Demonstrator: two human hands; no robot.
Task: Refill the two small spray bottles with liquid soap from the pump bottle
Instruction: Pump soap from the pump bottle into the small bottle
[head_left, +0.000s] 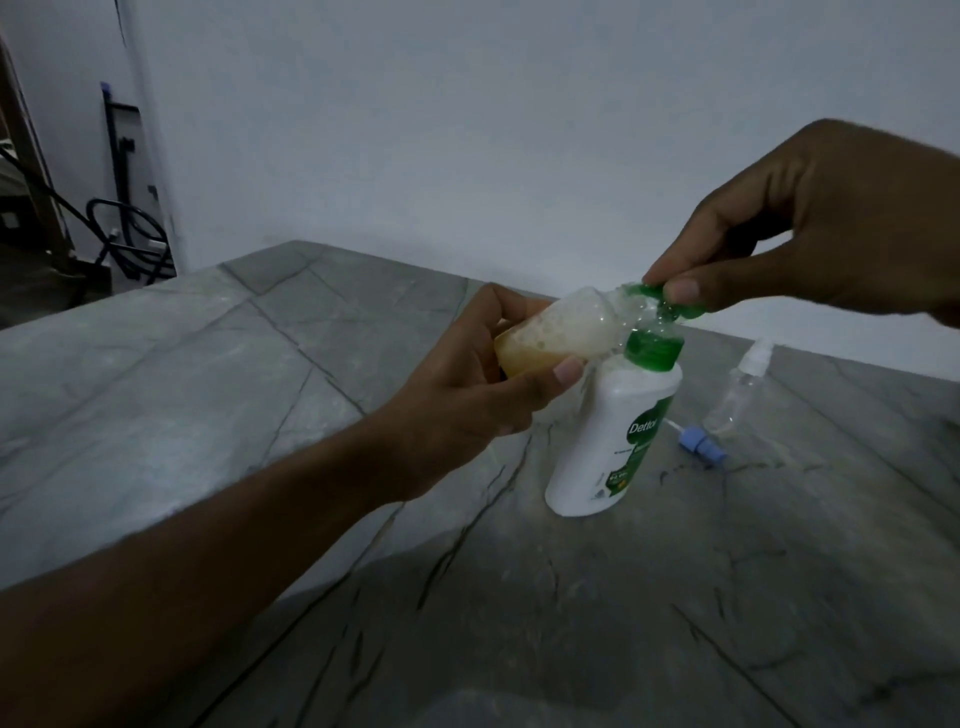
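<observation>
A white pump bottle (608, 441) with a green collar and label stands on the grey stone counter (260, 374). My right hand (810, 228) pinches its green pump head from above. My left hand (467, 384) grips a small clear spray bottle (561, 332), tilted almost flat, its open neck against the pump spout. That bottle holds yellowish soap and white foam. A second small clear spray bottle (740, 387), capped, stands to the right of the pump bottle. A blue spray top (701, 447) with its thin tube lies on the counter between them.
A white wall rises just behind the counter. At far left, past the counter's edge, are a dark stand with cables (124, 234) and a wooden frame. Dark veins cross the counter surface.
</observation>
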